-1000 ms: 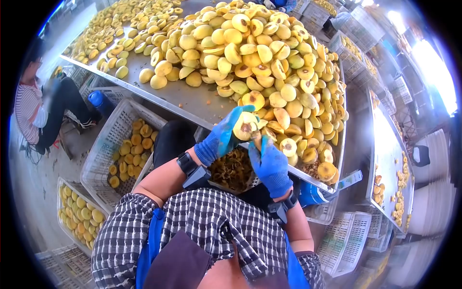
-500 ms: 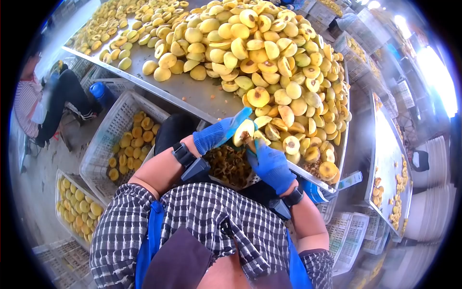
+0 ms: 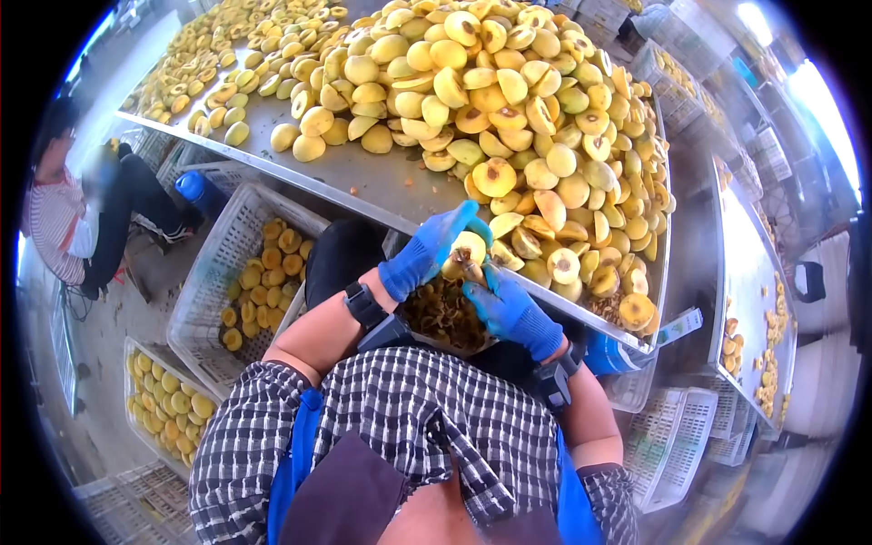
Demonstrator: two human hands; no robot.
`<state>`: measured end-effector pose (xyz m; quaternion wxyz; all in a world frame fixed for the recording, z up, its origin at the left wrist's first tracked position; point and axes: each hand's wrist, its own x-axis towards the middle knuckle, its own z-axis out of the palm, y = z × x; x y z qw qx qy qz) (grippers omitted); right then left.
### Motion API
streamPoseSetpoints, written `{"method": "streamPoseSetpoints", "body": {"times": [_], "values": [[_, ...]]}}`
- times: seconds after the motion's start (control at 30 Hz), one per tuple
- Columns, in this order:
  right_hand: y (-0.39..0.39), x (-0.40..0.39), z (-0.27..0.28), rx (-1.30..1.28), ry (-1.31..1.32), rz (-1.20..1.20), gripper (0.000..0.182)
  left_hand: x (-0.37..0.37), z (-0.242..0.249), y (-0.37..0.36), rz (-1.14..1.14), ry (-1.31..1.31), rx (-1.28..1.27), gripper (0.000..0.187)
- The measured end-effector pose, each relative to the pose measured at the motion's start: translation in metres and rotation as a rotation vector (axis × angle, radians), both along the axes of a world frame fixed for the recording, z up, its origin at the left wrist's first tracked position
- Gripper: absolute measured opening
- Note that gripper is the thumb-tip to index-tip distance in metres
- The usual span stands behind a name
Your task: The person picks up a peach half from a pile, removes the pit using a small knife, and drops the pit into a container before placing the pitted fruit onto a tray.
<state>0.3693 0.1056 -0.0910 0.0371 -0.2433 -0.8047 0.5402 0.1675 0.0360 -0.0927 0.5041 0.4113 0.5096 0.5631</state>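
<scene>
My left hand [image 3: 431, 247], in a blue glove, is closed around a halved yellow fruit [image 3: 465, 247] just past the front edge of the metal table. Close on its right, my right hand [image 3: 510, 313], also gloved, is closed on a small tool [image 3: 471, 270] whose end meets the fruit's cut face. What kind of tool it is cannot be made out. Below both hands a container of brown scraps [image 3: 442, 318] shows between them. A big heap of halved yellow fruit [image 3: 509, 109] rises on the table beyond.
The metal table [image 3: 363, 202] has a raised edge. Crates of fruit stand at left, one a white crate [image 3: 204, 295]. A seated person [image 3: 64, 213] is at far left. On the right are an empty-looking crate [image 3: 670, 445] and another metal table [image 3: 740, 272].
My left hand now wraps further over the fruit, and the cut face has turned. The whole view has shifted slightly, with the crates and table appearing further right.
</scene>
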Motion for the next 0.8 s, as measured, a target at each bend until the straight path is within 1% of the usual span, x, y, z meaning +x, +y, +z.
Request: {"method": "streamPoseSetpoints", "body": {"times": [0.07, 0.1, 0.13, 0.17, 0.2, 0.23, 0.3, 0.33, 0.37, 0.4, 0.43, 0.47, 0.5, 0.53, 0.6, 0.63, 0.7, 0.73, 0.77, 0.8], "values": [[-0.003, -0.004, 0.015, -0.361, -0.029, -0.120, 0.033, 0.020, -0.017, -0.002, 0.180, -0.119, 0.189, 0.035], [-0.002, -0.005, 0.012, -0.315, -0.003, -0.113, 0.032, 0.027, -0.027, -0.002, 0.266, -0.175, 0.282, 0.034], [0.000, -0.006, 0.009, -0.267, 0.023, -0.107, 0.030, 0.025, -0.034, -0.001, 0.238, -0.097, 0.304, 0.034], [0.005, -0.004, -0.011, 0.008, 0.079, -0.039, 0.028, 0.022, -0.040, -0.002, 0.208, -0.019, 0.322, 0.033], [0.002, -0.008, -0.009, 0.283, 0.130, 0.026, 0.026, 0.020, -0.041, -0.002, 0.168, -0.085, 0.289, 0.033], [0.000, -0.007, -0.003, -0.035, 0.086, -0.028, 0.025, 0.018, -0.042, -0.001, 0.132, -0.151, 0.253, 0.032], [-0.007, -0.003, 0.018, -0.675, -0.004, -0.123, 0.024, 0.011, -0.038, 0.001, 0.076, -0.170, 0.175, 0.033], [-0.009, -0.003, 0.018, -0.873, 0.042, -0.115, 0.026, 0.010, -0.037, -0.001, 0.049, -0.182, 0.132, 0.034], [-0.011, -0.003, 0.017, -1.070, 0.090, -0.103, 0.027, 0.016, -0.040, 0.002, 0.106, -0.324, 0.220, 0.032], [-0.012, -0.003, 0.017, -1.265, 0.142, -0.088, 0.029, 0.019, -0.034, 0.002, 0.181, -0.006, 0.319, 0.032], [-0.018, -0.006, 0.018, -1.269, 0.208, -0.099, 0.033, 0.021, -0.024, 0.001, 0.250, 0.318, 0.418, 0.032], [-0.019, -0.006, 0.013, -1.278, 0.251, -0.096, 0.032, 0.023, -0.019, 0.000, 0.314, 0.642, 0.513, 0.033], [-0.021, -0.006, 0.007, -1.287, 0.291, -0.094, 0.031, 0.027, -0.019, 0.000, 0.224, 0.277, 0.372, 0.035], [-0.022, -0.007, 0.005, -1.291, 0.329, -0.087, 0.030, 0.028, -0.016, -0.003, 0.226, 0.289, 0.364, 0.034], [-0.028, -0.006, 0.010, -1.163, 0.247, -0.154, 0.028, 0.030, -0.006, -0.009, 0.232, 0.316, 0.354, 0.032], [-0.031, -0.005, 0.011, -1.101, 0.204, -0.189, 0.027, 0.031, -0.011, -0.010, 0.252, 0.255, 0.331, 0.033], [-0.035, -0.005, 0.006, -0.859, 0.159, -0.179, 0.025, 0.026, -0.017, -0.018, 0.250, 0.390, 0.315, 0.034], [-0.037, -0.005, 0.002, -0.736, 0.136, -0.170, 0.025, 0.024, -0.030, -0.018, 0.182, -0.139, 0.209, 0.034], [-0.045, -0.004, -0.018, -0.617, 0.384, -0.146, 0.029, 0.021, -0.043, -0.018, 0.222, -0.682, 0.098, 0.035], [-0.045, 0.004, -0.015, -0.460, 0.309, -0.078, 0.031, 0.007, -0.040, -0.028, 0.285, -0.472, 0.210, 0.036]]}}
